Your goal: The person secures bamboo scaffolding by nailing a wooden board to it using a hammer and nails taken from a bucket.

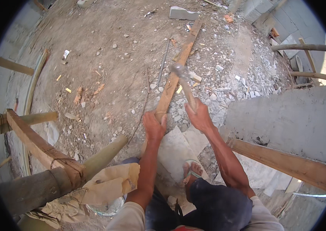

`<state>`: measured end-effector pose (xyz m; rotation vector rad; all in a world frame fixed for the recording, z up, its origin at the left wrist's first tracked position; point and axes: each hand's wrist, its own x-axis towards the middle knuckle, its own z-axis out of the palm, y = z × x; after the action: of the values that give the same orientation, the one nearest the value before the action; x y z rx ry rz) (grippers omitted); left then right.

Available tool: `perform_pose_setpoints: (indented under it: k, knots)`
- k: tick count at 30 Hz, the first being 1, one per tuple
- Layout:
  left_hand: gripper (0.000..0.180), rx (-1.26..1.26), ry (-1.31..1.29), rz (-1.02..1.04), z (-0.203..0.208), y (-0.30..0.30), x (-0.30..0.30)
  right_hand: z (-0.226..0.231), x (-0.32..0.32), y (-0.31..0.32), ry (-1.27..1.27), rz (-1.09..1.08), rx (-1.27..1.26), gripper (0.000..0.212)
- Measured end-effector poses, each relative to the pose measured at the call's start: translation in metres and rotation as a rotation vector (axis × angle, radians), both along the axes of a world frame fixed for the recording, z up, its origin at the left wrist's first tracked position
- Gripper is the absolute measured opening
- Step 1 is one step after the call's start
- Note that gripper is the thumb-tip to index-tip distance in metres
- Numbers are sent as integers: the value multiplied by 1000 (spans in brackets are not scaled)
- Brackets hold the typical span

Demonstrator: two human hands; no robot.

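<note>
Plank: one long, narrow wooden plank [168, 89] lies in the middle of the scene, running from the left hand toward the far side, a little to the right. Its far end is near a grey block piece [183, 14].
Left hand: this hand [154, 126] is closed around the near part of the plank, with the thumb at the right edge.
Right hand: this hand [199, 115] is closed on the handle of a hammer [187, 92], just to the right of the plank. The two hands are apart from each other.
Hammer head: it is over the plank, but it is blurred, so I cannot tell if it touches the wood.
Step in hand: in my judgement, it is the striking of the plank while the left hand steadies it. I cannot see clearly if there is a nail.
Next move: another stroke would call for a firm left grip, fingers well away from the head, and a straight swing onto the wood.
Ground around: a thin rod [163, 63] lies left of the plank; pale stones [217, 96] are scattered on the right.
Near side: a foot in a sandal [192, 171] rests on a pale flat slab [173, 144].
</note>
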<state>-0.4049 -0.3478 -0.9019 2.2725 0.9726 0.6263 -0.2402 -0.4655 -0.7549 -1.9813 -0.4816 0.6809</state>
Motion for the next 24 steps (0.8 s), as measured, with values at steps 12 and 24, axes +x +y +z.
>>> perform_pose_setpoints:
  k: [12,24]
  knots:
    - [55,5,39,23,10,10,-6,126,-24,12,-38,-100,662,14]
    - [54,26,16,4,10,8,-3,82,-17,1,17,-67,124,28]
